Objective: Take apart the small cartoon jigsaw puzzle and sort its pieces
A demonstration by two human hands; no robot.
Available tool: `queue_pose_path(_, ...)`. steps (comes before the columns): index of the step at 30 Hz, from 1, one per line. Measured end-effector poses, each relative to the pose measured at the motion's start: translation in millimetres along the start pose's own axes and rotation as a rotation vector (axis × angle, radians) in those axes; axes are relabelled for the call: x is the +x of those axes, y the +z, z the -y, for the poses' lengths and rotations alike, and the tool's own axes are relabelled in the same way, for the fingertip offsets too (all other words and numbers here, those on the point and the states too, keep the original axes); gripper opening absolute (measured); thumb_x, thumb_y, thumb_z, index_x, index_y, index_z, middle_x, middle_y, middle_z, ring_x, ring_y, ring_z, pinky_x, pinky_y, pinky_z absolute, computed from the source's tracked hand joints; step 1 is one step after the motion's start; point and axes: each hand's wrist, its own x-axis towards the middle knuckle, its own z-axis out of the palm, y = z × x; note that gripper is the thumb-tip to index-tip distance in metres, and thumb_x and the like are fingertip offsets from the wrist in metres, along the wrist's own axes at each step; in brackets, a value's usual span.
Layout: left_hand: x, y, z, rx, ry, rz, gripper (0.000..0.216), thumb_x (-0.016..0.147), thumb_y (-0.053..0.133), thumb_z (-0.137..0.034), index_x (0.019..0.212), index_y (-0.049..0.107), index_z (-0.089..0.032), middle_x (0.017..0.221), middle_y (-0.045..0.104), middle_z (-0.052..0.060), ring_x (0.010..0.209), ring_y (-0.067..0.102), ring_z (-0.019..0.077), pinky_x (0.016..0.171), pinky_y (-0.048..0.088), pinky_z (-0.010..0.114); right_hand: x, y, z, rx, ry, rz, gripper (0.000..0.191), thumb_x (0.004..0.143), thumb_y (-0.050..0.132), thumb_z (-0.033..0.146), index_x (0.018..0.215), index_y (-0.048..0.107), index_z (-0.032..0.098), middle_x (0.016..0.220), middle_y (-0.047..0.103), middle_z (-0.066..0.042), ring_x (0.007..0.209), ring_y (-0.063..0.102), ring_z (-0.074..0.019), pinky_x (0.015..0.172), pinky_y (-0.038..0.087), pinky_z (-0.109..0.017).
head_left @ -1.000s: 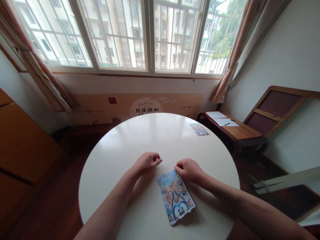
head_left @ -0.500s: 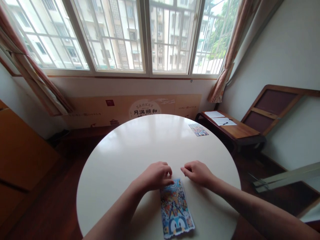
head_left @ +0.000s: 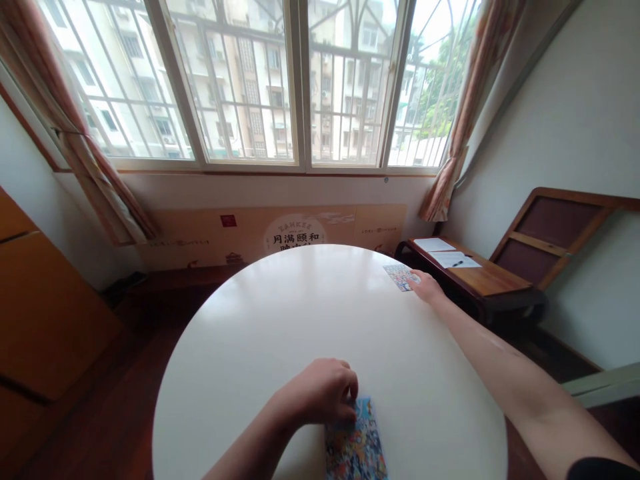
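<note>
A colourful cartoon packet (head_left: pixel 356 448) lies near the front edge of the round white table (head_left: pixel 280 313). My left hand (head_left: pixel 323 399) rests on the packet's top edge with its fingers curled down onto it. Far across the table, my right hand (head_left: pixel 425 287) is stretched out to the right rim. It touches a small colourful card (head_left: pixel 399 275) lying there. The fingers of that hand are too small and too hidden to show whether they pinch the card.
A low wooden side table (head_left: pixel 480 275) with white papers and a pen stands right of the round table. A folded wooden frame (head_left: pixel 555 233) leans on the right wall. A printed cardboard panel (head_left: pixel 280 230) runs under the barred window. Curtains hang at both sides.
My right hand has left the packet and reached far forward to the small card at the table's right rim. My left hand stays on the packet's top edge. The view has tilted upward.
</note>
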Motion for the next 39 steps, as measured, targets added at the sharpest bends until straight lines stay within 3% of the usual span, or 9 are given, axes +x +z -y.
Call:
queue_pose_path(7,1,10,2,0.039,0.018,0.030,0.017,0.065,0.078,-0.032,0.080,0.074,-0.027,0.073,0.069,-0.001,0.067,0.061,0.0170,0.058,0.040,0.026,25,37,9,-0.070,0.046,0.056,0.068,0.088,0.046,0.059,0.145,0.045,0.022,0.145,0.048,-0.014,0.134,0.042,-0.0324,0.107,0.034,-0.045)
queue_pose_path(13,0,10,0,0.023,0.034,0.038,0.020,0.063,0.079,-0.032,0.081,0.074,-0.028,0.073,0.069,-0.002,0.066,0.060,0.0167,0.056,0.037,0.026,24,47,19,-0.141,0.056,0.066,0.076,0.085,0.043,0.065,0.148,0.039,0.024,0.146,0.044,-0.017,0.134,0.040,-0.0366,0.106,0.031,-0.056)
queue_pose_path(20,0,8,0,-0.014,0.070,0.037,0.018,0.062,0.081,-0.030,0.077,0.073,-0.027,0.071,0.068,-0.003,0.064,0.058,0.0146,0.054,0.034,0.025,10,43,34,-0.188,-0.043,0.116,0.064,0.090,0.041,0.059,0.144,0.048,0.025,0.143,0.049,-0.013,0.131,0.045,-0.0333,0.107,0.033,-0.048)
queue_pose_path(25,-1,1,2,-0.101,0.033,0.022,0.016,0.071,0.077,-0.039,0.081,0.074,-0.026,0.073,0.068,-0.002,0.065,0.058,0.0140,0.058,0.038,0.024,-17,41,56,-0.196,-0.161,0.163,0.061,0.093,0.038,0.056,0.144,0.048,0.025,0.148,0.044,-0.012,0.134,0.042,-0.0302,0.110,0.030,-0.043)
queue_pose_path(28,-1,-5,11,-0.098,-0.057,-0.072,0.014,0.078,0.071,-0.038,0.081,0.074,-0.024,0.076,0.069,0.001,0.069,0.059,0.0150,0.064,0.041,0.024,-39,39,75,-0.188,-0.252,0.201,0.059,0.093,0.039,0.053,0.145,0.047,0.026,0.149,0.044,-0.011,0.135,0.041,-0.0286,0.110,0.029,-0.041)
queue_pose_path(32,2,-6,36,-0.079,-0.208,-0.293,0.017,0.085,0.059,-0.030,0.085,0.074,-0.021,0.084,0.070,0.003,0.075,0.061,0.0165,0.070,0.042,0.026,-74,35,103,-0.176,-0.361,0.265,0.060,0.093,0.042,0.055,0.146,0.045,0.028,0.149,0.044,-0.010,0.135,0.040,-0.0283,0.109,0.029,-0.040)
queue_pose_path(39,11,7,77,-0.129,-0.255,-0.536,0.020,0.085,0.056,-0.028,0.083,0.074,-0.018,0.079,0.069,0.004,0.071,0.060,0.0152,0.069,0.043,0.025,-133,15,154,-0.206,-0.425,0.354,0.055,0.096,0.029,0.058,0.139,0.052,0.033,0.140,0.052,-0.009,0.124,0.049,-0.0298,0.100,0.036,-0.043)
